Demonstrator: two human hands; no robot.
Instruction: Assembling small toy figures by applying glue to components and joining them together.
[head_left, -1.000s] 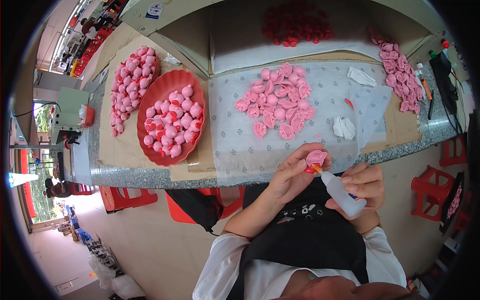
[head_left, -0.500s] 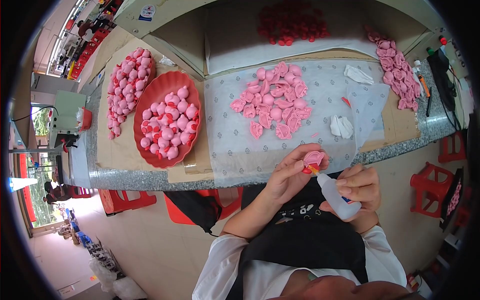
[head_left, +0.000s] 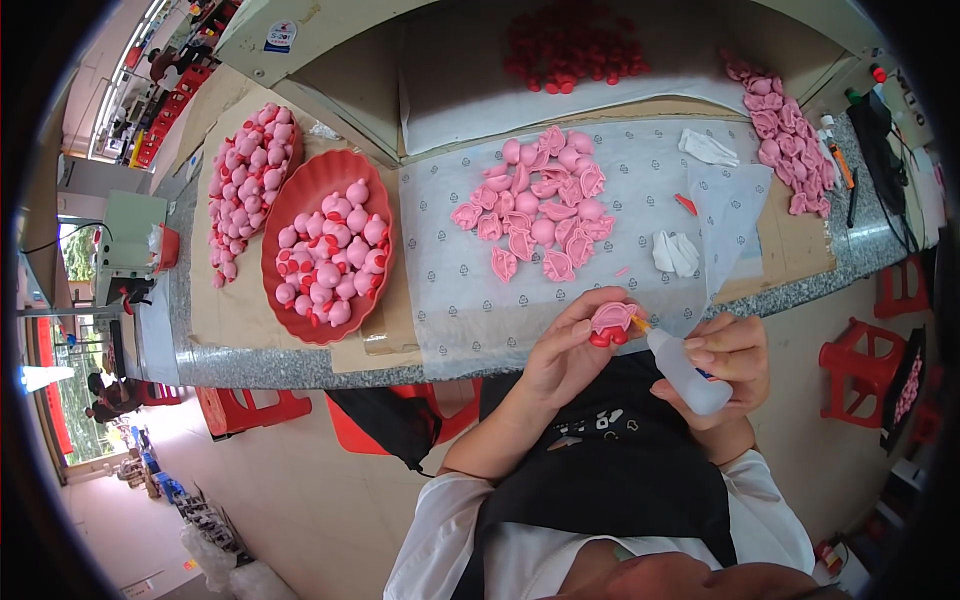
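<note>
Between the fingers of my left hand (head_left: 565, 350) is a small pink plastic part with a ruffled rim and a red piece on its near side (head_left: 612, 322). My right hand (head_left: 735, 365) grips a translucent white squeeze bottle (head_left: 690, 375), tilted so its orange nozzle (head_left: 641, 324) meets or nearly meets the pink part's right edge. Whether any liquid comes out is too small to see. Beyond my hands, a pile of loose pink shell and ball parts (head_left: 543, 232) lies on the printed white paper (head_left: 450, 330).
At left stands a scalloped red bowl (head_left: 300, 335) of pink-and-red pieces, beside another heap (head_left: 250, 180). Crumpled white cloths (head_left: 676, 254) lie right of the pile. More pink parts (head_left: 790, 145) sit far right. Under a shelf (head_left: 330, 90) are red pieces (head_left: 575, 50). Red stools (head_left: 865, 365) stand below.
The pink part has turned in my left hand, showing more of its red piece. The bottle nozzle has shifted from the red piece to the part's right edge.
</note>
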